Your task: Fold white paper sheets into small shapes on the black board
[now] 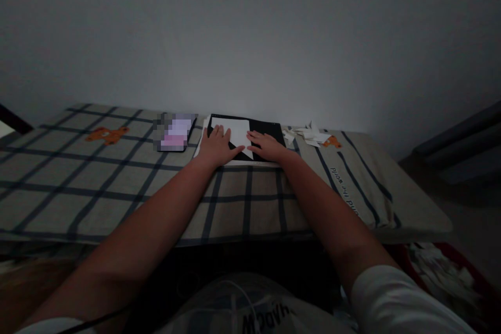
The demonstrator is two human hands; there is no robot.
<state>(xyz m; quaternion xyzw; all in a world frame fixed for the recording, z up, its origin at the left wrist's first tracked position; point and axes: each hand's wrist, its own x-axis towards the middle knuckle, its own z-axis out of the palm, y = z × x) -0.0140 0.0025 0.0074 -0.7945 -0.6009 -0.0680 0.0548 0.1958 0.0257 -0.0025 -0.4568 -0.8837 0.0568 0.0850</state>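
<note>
A white sheet of paper [238,129] with a slanted lower edge lies on a black-covered book or pad [268,126]. My left hand [217,146] rests flat on the left part of the paper, fingers spread and pointing away from me. On the paper's right edge lies my right hand [266,146], its fingers stretched out to the left and its palm over the black cover. The two thumbs point toward each other near the paper's lower corner. Parts of the sheet are hidden under both hands.
A phone or tablet with a blurred screen [176,133] lies left of the pad. White paper scraps [311,134] are heaped on the right. A checked cloth [156,182] covers the table, which stands against a grey wall [242,36]. A red bin [475,276] with crumpled paper stands below right.
</note>
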